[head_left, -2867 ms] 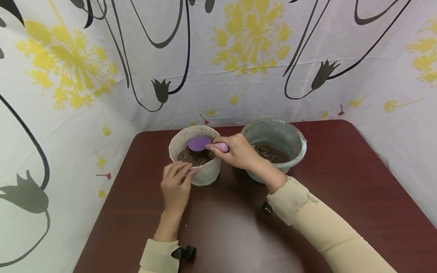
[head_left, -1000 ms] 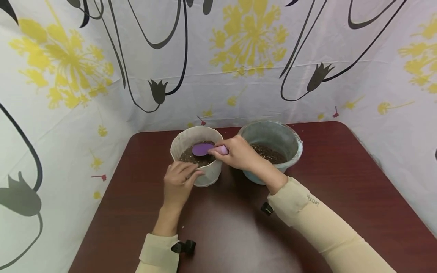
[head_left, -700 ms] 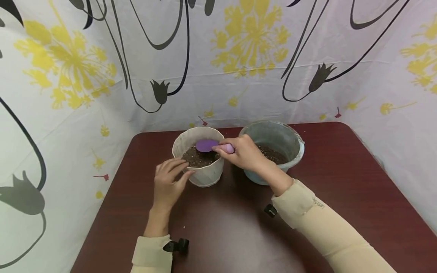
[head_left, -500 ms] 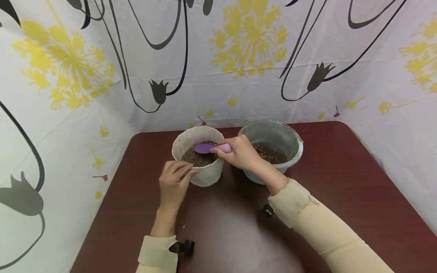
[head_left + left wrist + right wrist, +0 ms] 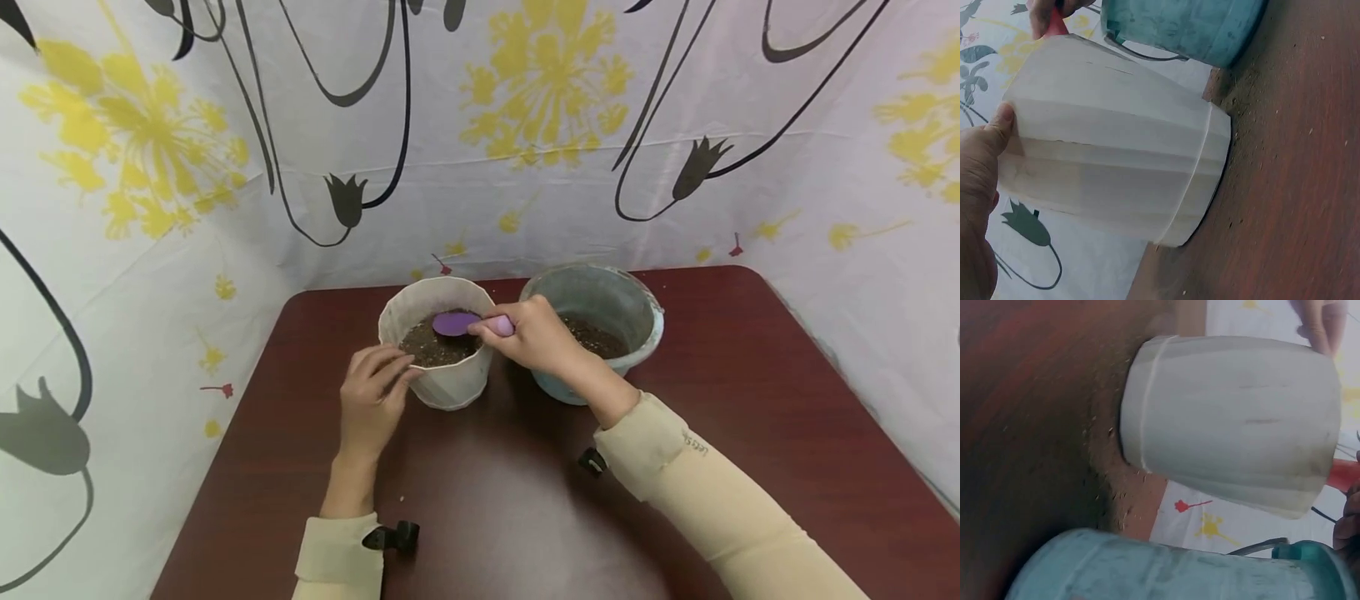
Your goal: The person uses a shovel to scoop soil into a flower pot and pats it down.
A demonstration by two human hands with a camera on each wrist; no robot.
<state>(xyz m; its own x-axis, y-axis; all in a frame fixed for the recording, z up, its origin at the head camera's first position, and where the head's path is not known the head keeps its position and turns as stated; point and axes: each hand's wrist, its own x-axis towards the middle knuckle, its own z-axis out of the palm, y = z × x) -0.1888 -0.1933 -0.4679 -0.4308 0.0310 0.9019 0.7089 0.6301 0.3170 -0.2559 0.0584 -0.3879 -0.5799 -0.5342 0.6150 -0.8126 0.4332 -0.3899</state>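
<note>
A white plant pot (image 5: 450, 387) with dark soil (image 5: 431, 348) inside stands toward the back of the table. My left hand (image 5: 371, 400) pinches its near left rim; in the left wrist view the thumb (image 5: 1002, 125) lies against the outer wall. My right hand (image 5: 536, 335) grips the pale purple handle of a small trowel (image 5: 453, 323), reaching over the pot's right rim. The trowel's oval purple blade lies inside the pot, close over the soil. Its handle (image 5: 1344, 474) looks red in the right wrist view.
A larger blue-green bucket (image 5: 637, 354), holding some soil (image 5: 592, 336), stands right of the pot, under my right forearm. Soil crumbs (image 5: 1244, 125) lie on the dark red table (image 5: 487, 517) near the pot. A patterned cloth (image 5: 480, 200) hangs behind.
The trowel blade has moved slightly right and lower inside the pot, with small shifts back and forth. My left hand has shifted a little along the rim. Both holds stay.
</note>
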